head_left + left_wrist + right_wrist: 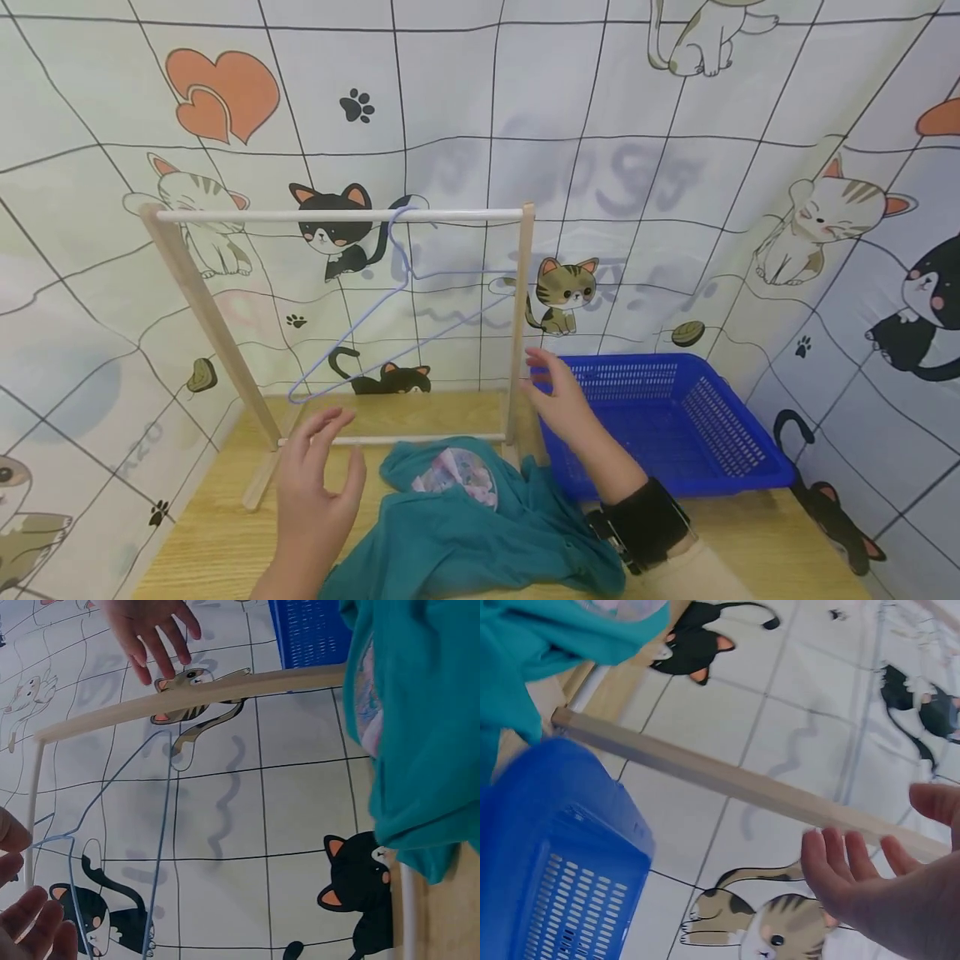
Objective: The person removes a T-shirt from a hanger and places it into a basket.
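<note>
Garment [472, 537] in teal is seen crumpled on the wooden table [198, 533], below and apart from the left hand [318, 475] and right hand [562, 400], both held unclenched.

No readable text, only faint marks [626, 198] on the backdrop [450, 83].

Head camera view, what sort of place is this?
Probably a staged indoor laundry corner: it shows a small hanging rack, a crumpled teal garment and, behind them, wrinkled cat-print sheeting.
</note>
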`<action>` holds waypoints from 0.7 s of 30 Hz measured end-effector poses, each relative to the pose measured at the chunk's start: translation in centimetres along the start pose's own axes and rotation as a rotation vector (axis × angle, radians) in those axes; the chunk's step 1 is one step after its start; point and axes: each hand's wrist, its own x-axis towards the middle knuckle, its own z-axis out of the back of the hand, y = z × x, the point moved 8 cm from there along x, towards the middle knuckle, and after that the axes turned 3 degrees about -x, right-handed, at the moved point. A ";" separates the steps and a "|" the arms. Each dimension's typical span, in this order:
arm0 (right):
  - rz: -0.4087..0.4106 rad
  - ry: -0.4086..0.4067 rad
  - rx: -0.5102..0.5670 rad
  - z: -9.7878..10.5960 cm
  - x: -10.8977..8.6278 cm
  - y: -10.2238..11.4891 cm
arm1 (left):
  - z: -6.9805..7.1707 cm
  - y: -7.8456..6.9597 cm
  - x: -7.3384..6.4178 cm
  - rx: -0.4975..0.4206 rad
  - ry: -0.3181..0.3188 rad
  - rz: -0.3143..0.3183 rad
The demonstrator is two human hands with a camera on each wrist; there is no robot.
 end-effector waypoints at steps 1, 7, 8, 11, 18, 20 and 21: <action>-0.003 0.022 0.004 -0.1 -0.9 0.0 | -0.4 0.2 -0.6 0.003 0.049 0.016; -0.028 0.262 0.074 -1.4 -6.7 -0.8 | -3.7 2.6 -5.0 0.134 0.449 0.186; -0.023 0.313 0.075 -1.9 -7.6 -1.2 | -4.2 3.0 -5.8 0.160 0.517 0.212; -0.002 0.450 0.036 -3.3 -10.2 -2.7 | -5.5 4.1 -8.2 0.208 0.703 0.297; -0.129 0.621 -0.080 -4.8 -15.0 -7.3 | -6.0 5.4 -12.1 0.228 0.876 0.431; -0.161 0.625 -0.144 -4.4 -15.6 -8.1 | -5.8 6.0 -13.0 0.247 0.893 0.480; -0.168 0.622 -0.179 -4.2 -15.8 -8.4 | -5.7 6.4 -13.5 0.262 0.907 0.519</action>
